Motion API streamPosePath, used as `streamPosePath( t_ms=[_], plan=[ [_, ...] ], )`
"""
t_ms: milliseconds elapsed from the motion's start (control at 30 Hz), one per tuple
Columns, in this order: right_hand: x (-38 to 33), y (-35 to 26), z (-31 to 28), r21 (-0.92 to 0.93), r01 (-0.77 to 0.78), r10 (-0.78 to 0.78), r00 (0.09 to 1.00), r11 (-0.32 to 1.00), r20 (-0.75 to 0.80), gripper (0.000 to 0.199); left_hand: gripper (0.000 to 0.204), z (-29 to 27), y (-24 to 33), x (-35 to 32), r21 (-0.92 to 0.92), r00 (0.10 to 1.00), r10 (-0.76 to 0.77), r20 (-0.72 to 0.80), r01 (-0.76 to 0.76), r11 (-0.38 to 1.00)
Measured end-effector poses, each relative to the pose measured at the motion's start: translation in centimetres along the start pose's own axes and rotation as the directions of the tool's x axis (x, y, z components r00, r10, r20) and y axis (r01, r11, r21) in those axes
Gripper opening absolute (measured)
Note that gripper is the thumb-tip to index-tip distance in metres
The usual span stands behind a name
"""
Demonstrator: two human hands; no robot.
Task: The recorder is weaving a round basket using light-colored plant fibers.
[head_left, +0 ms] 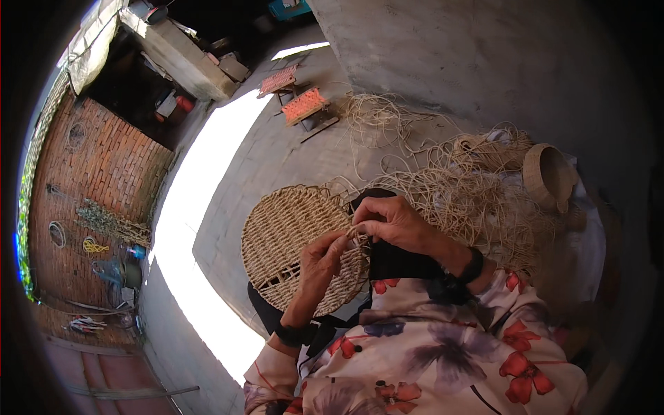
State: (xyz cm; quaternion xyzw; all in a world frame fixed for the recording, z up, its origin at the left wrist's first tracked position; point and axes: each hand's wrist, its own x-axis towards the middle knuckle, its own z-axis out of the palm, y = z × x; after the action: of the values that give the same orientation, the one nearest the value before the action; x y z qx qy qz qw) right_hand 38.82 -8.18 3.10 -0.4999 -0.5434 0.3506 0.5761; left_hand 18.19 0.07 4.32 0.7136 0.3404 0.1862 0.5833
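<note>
Two bare hands meet at the right edge of a round woven piece [283,221], which lies on the person's lap over dark cloth [398,261]. The left hand [319,261] comes over the front part of the piece, and its fingertips are pinched on a thin tan strand [357,236] at the edge. The right hand [398,223] reaches in from the right side and pinches at the same spot with thumb and finger. The strand is so small that its ends are hard to see. A long dark slit shows in the weave, just left of the left hand.

The left edge of the round piece sticks out over bare floor, so there is lots of open room on that side. On the right there is less room, because a big messy heap of tan cord [449,197] is near the right hand and arm. A woven basket [543,176] sits tipped at the far side of the heap, and white cloth [588,249] shows by it.

The floor [232,238] is grey and hard, with a bright strip of sunlight [190,200] across it. Two low stools [306,105] with red woven seats stand ahead. A plain grey wall [498,62] rises behind the heap, and a brick wall [104,149] is far left.
</note>
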Motion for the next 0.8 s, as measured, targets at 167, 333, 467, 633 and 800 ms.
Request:
streamPosePath(
  t_ms=[167,333,467,633,800],
  plan=[
    [-0.2,4.3,-1.8,-0.287,-0.004,-0.063,0.973,0.958,-0.224,0.011,0.014,-0.5,-0.9,-0.2,0.696,0.871,0.491,0.03,-0.37,0.615],
    [-1.5,4.9,-1.3,-0.323,-0.056,-0.003,0.983,0.945,-0.182,0.011,0.005,1.0,-0.6,-0.5,0.802,0.894,0.444,0.055,-0.305,0.514],
    [-1.8,5.0,-1.2,-0.26,-0.084,0.045,0.987,0.962,-0.154,0.01,0.004,1.4,-1.6,0.3,0.798,0.875,0.481,0.053,-0.326,0.507],
    [-1.0,5.3,0.5,-0.361,-0.045,0.045,0.999,0.931,-0.006,0.017,0.003,1.4,-2.1,0.7,0.732,0.842,0.535,0.067,-0.406,0.547],
    [0.1,4.5,0.9,-0.28,-0.142,0.131,0.99,0.949,-0.059,0.019,0.007,1.5,-2.5,0.6,0.56,0.919,0.394,-0.004,-0.324,0.762]
  ],
)
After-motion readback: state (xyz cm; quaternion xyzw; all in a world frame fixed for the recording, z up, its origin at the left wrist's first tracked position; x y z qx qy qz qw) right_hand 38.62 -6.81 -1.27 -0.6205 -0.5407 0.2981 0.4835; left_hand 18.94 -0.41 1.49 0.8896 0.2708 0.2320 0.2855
